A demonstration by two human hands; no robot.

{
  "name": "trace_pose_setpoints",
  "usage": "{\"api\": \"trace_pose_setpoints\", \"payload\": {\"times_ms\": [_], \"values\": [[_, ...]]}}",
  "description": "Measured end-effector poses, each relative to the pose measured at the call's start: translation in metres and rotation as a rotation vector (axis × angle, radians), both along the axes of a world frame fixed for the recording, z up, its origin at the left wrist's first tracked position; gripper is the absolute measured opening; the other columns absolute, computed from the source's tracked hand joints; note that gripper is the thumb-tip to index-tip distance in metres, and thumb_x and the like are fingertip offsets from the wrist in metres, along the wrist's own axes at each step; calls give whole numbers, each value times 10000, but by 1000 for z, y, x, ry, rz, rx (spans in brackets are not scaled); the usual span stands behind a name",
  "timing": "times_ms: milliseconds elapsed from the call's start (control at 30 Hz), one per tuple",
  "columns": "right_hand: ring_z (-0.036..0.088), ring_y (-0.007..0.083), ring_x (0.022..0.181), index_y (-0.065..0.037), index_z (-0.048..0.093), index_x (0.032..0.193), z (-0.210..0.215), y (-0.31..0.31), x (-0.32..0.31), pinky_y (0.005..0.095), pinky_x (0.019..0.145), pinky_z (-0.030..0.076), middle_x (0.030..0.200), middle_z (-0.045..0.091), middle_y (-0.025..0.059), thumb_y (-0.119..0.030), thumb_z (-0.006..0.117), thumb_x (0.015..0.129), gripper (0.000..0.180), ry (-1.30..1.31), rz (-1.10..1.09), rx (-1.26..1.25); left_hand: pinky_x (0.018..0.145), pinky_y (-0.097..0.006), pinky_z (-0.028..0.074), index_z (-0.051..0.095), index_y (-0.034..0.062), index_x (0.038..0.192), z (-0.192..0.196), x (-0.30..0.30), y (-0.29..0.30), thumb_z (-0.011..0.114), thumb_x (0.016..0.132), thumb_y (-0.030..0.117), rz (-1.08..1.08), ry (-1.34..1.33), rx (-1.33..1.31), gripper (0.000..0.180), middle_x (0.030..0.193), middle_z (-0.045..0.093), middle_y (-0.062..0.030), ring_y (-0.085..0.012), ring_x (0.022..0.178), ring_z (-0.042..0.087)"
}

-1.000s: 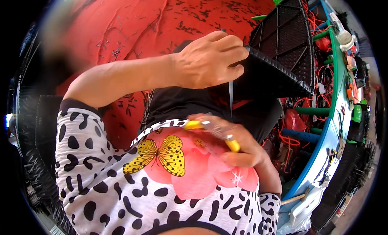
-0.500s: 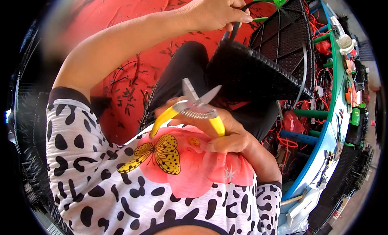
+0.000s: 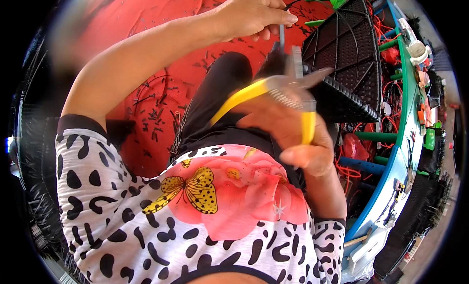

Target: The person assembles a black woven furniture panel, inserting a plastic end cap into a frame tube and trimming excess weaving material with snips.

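My left hand (image 3: 251, 17), reaching out on the left arm, pinches a thin flat black strip (image 3: 282, 37) between thumb and fingers. The strip runs down toward a black woven wicker piece (image 3: 349, 96), partly hidden behind my right hand and the tool. In my right hand (image 3: 290, 125) are yellow-handled pruning shears (image 3: 292, 91). Their handles are spread and the blades parted, pointing up and away from me near the strip's lower part. Motion blurs the shears a little; whether the blades touch the strip, I cannot tell.
Red floor (image 3: 122, 25) strewn with short black offcuts lies beyond my legs. On the right, a curved blue-edged table (image 3: 386, 201) carries small tools. Under it are green and blue poles (image 3: 376, 136) and tangled orange cord (image 3: 347, 171). A larger black woven panel (image 3: 337, 44) leans at the back.
My right hand and the shears have moved up and to the right, away from my shirt toward the strip. My left hand has shifted slightly left, still pinching the strip.
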State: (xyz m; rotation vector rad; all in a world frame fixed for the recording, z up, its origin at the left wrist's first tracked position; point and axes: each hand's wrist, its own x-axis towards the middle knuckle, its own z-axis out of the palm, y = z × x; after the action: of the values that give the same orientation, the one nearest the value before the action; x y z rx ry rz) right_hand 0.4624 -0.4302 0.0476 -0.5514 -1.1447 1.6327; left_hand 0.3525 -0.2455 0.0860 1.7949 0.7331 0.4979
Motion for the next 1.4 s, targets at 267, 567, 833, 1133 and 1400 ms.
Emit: {"api": "trace_pose_setpoints", "payload": {"times_ms": [267, 567, 833, 1133, 1400], "values": [[342, 375, 1265, 16, 302, 1341, -17, 5, 21, 448, 975, 337, 1362, 337, 235, -23, 496, 584, 783, 106, -294, -18, 632, -271, 464, 589, 33, 1033, -7, 2, -27, 664, 802, 187, -80, -189, 258, 287, 793, 577, -51, -128, 702, 567], [362, 396, 1237, 0, 300, 1333, -1, 26, 8, 466, 954, 365, 1333, 359, 239, -42, 456, 615, 736, 200, -302, -19, 533, -199, 441, 616, -16, 921, -18, -10, -35, 569, 881, 172, -57, -119, 210, 198, 721, 579, -14, -58, 588, 530], [413, 388, 1192, 43, 307, 1305, 13, 34, 14, 473, 923, 398, 1257, 434, 228, -56, 480, 656, 680, 227, -275, -126, 626, -218, 468, 641, -15, 905, -21, 3, -22, 598, 854, 168, 13, -254, 354, 195, 744, 631, -30, -59, 672, 563], [546, 224, 989, 26, 417, 1212, 8, 46, 2, 308, 755, 455, 1078, 554, 144, -167, 541, 773, 495, 236, -429, -83, 602, -194, 460, 666, 21, 931, -21, 10, -23, 605, 852, 214, 110, -287, 177, 217, 723, 634, -38, -50, 668, 565], [559, 189, 759, 22, 533, 1052, 27, 11, 36, 310, 692, 451, 839, 570, 94, -287, 673, 729, 469, -1090, -729, 119, 590, -218, 437, 634, -1, 817, -22, 3, -8, 637, 797, 102, 121, -340, 141, 105, 679, 599, -11, -49, 645, 529]]}}
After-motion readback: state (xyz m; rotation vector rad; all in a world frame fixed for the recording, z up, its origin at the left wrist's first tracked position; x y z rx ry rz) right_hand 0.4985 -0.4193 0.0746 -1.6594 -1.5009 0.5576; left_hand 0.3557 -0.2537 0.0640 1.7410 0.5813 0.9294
